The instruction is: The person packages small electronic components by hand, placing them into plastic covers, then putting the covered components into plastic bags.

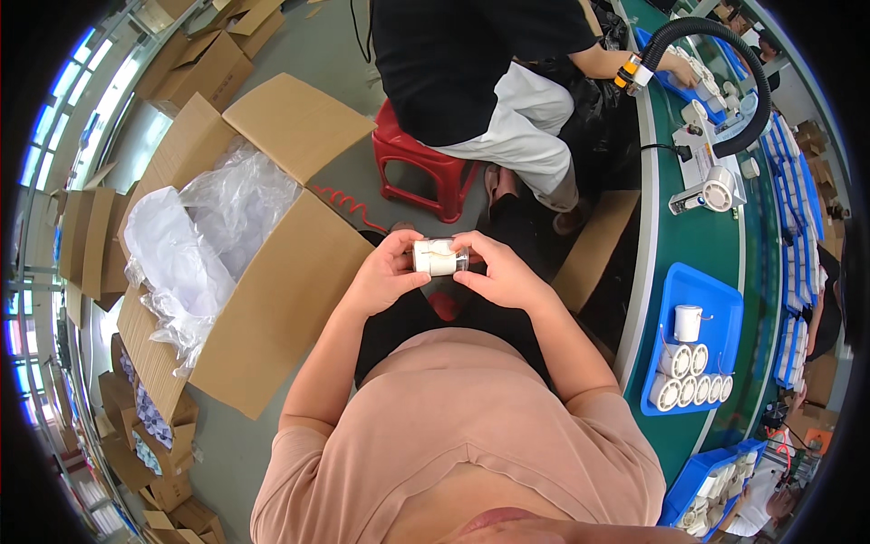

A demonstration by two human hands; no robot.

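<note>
Between my two hands, above my lap, lies a small white cylindrical part (pixel 437 258) with a clear section at its right end. A thin light wire seems to cross its side. My left hand (pixel 388 276) grips its left end, thumb below and fingers above. The clear right end is pinched by the thumb and fingers of my right hand (pixel 504 275). On the green bench to my right, a blue tray (pixel 702 286) holds several similar white cylinders (pixel 688 323), most lying with round, spoked ends showing.
A large open cardboard box (pixel 281 308) with plastic bags (pixel 237 204) stands at my left. Ahead, another person sits on a red stool (pixel 424 172), one arm over the bench. A black flexible hose (pixel 766 68) arches above the green bench (pixel 671 163). More boxes line the left.
</note>
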